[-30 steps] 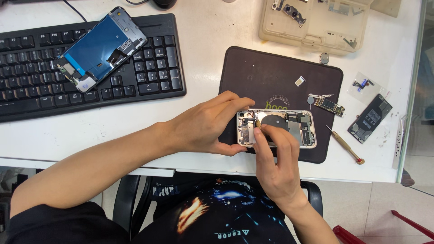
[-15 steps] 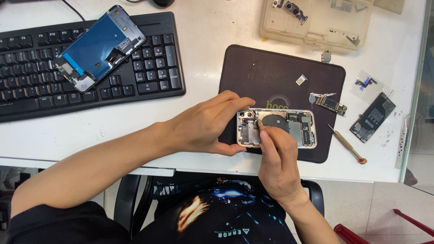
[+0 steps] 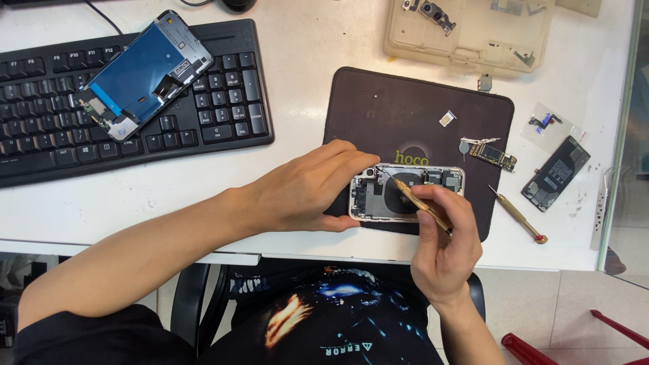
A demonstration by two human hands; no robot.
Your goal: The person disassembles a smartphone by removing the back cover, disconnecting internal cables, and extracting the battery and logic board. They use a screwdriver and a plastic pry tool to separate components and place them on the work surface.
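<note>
Left hand [image 3: 307,189] fingers grasp the left end of an opened phone body [image 3: 407,193], lower centre of frame, lying on the dark mat [image 3: 378,108]. Right hand [image 3: 443,250] fingers pinch a gold screwdriver [image 3: 422,204], tip on the phone's upper left part. Second screwdriver [image 3: 518,215] just right of mat on the desk [image 3: 304,54]. Removed screen [image 3: 143,73] lies on keyboard [image 3: 223,101], upper left. Battery [image 3: 556,173] at right; beige tray [image 3: 473,34] at top.
</note>
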